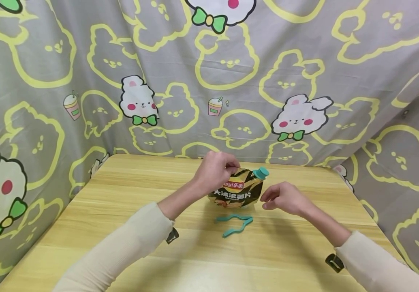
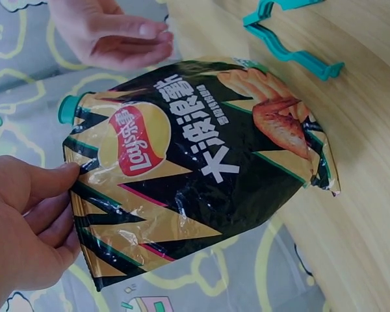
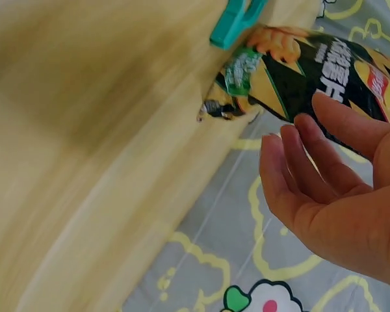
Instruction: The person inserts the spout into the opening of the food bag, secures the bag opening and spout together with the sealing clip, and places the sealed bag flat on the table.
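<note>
A black and gold Lay's potato chip bag stands upright on the table, its front facing me. My left hand pinches its top edge between thumb and fingers, as the left wrist view shows at the sealed edge. At the bag's upper right corner sits a teal cap-like piece; how it is fixed there is hidden. Beside the bag's right side my right hand is held with loosely bent fingers and nothing in them. A teal bag clip, spread apart in a V, lies in front of the bag.
The wooden table carries the bag and clip. A grey curtain with yellow outlines and white rabbits hangs behind and at both sides, close to the table's back edge.
</note>
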`<action>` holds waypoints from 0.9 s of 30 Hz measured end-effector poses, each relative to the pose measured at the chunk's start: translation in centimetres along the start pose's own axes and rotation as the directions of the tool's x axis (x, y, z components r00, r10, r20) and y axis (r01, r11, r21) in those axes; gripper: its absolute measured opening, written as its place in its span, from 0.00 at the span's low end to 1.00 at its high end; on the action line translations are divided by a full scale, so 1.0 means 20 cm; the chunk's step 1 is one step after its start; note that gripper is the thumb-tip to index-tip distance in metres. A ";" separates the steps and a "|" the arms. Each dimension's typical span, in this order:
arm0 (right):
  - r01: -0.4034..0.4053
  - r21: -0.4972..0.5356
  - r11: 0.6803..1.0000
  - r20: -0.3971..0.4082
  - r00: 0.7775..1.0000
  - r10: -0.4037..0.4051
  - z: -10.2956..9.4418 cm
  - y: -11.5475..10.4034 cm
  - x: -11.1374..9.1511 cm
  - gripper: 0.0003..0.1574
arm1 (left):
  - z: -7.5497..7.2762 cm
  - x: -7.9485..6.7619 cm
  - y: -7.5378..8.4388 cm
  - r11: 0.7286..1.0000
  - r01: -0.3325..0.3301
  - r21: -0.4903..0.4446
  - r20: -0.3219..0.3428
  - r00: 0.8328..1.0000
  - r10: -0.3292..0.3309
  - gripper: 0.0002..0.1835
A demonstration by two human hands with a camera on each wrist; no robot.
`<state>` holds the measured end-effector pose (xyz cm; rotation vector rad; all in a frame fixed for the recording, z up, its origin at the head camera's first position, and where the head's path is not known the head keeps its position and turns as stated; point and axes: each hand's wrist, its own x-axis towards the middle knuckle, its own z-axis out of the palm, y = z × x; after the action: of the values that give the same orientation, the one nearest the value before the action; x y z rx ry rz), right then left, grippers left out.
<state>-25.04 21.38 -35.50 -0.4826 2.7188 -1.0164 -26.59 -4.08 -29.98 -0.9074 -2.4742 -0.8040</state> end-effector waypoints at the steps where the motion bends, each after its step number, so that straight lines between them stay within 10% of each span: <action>1: 0.004 -0.006 1.000 0.002 1.000 -0.004 0.01 0.00 0.00 0.10 | 0.00 0.00 0.00 1.000 0.001 0.001 0.000 1.000 -0.001 0.08; 27: 0.099 0.039 0.994 0.015 0.995 -0.100 0.31 0.04 0.08 0.16 | 0.01 0.00 -0.01 1.000 0.000 0.015 0.006 1.000 0.000 0.09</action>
<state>-24.80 17.59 -40.79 -0.6228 2.6786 -1.0821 -26.73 -4.04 -30.08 -0.9056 -2.4826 -0.7825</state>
